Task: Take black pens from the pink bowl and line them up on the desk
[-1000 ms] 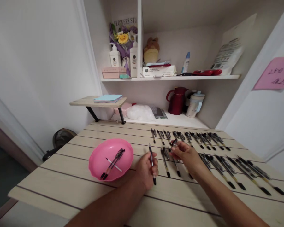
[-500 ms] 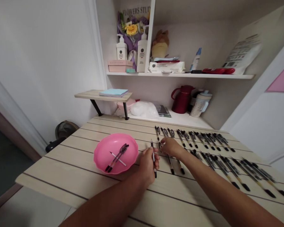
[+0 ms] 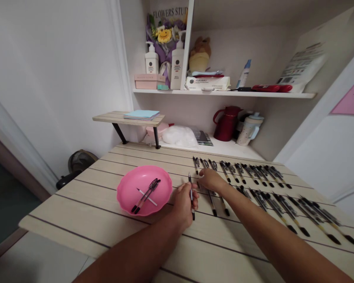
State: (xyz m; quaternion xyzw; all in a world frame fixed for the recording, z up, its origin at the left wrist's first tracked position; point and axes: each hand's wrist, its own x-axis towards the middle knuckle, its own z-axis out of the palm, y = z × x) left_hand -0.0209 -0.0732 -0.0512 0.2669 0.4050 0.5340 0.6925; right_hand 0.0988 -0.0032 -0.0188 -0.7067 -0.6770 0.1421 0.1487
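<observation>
My left hand [image 3: 185, 202], resting at the table's middle beside the pink bowl [image 3: 124, 202], is closed around a black pen [image 3: 191, 194] that stands tilted with its pointed tip up. To its right, my right hand [image 3: 210, 179] reaches over the table with its fingers pinched on a small dark piece that looks like a pen cap [image 3: 198, 184], mostly hidden. Below my right hand lie two pens, one a black-ended pen [image 3: 212, 204], partly covered by the hand. Inside the bowl, black pens [image 3: 146, 196] lie across a thin white stick [image 3: 150, 201] with a dark tip.
Several pens and caps lie in two rows on the right of the slatted table [image 3: 106, 220]. A small raised shelf [image 3: 115, 116] holds blue paper at the back left. Behind stand a red jug [image 3: 226, 124], a tumbler [image 3: 249, 129] and a white plastic bag [image 3: 179, 136].
My right hand has shifted slightly left and down, its fingers closing over the small dark piece. My left hand keeps the pen in nearly the same place.
</observation>
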